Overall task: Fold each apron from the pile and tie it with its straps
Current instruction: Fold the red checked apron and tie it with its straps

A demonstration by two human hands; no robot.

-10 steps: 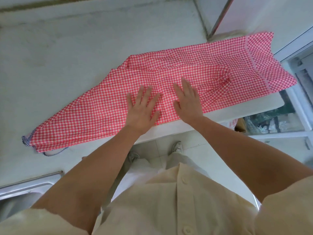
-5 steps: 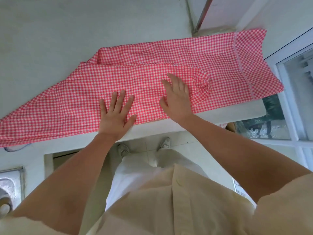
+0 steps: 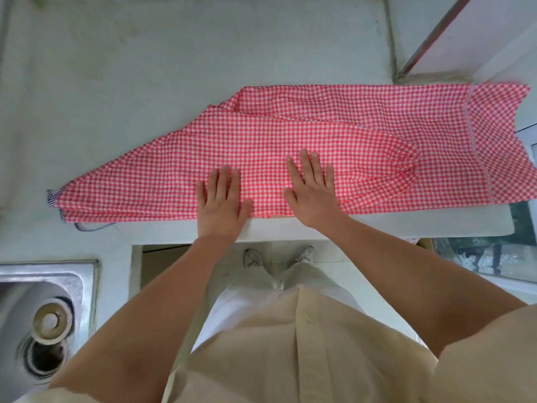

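My left hand (image 3: 222, 205) and right hand (image 3: 312, 193) lay flat, apart, fingers straight, on the limp, light apron (image 3: 290, 135), which I judged best pinched at its end nearest the sink (image 3: 58, 271).

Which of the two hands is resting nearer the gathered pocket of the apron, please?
The right hand, flat on the apron closer to the rounded pocket; the left hand presses farther away, toward the striped end.
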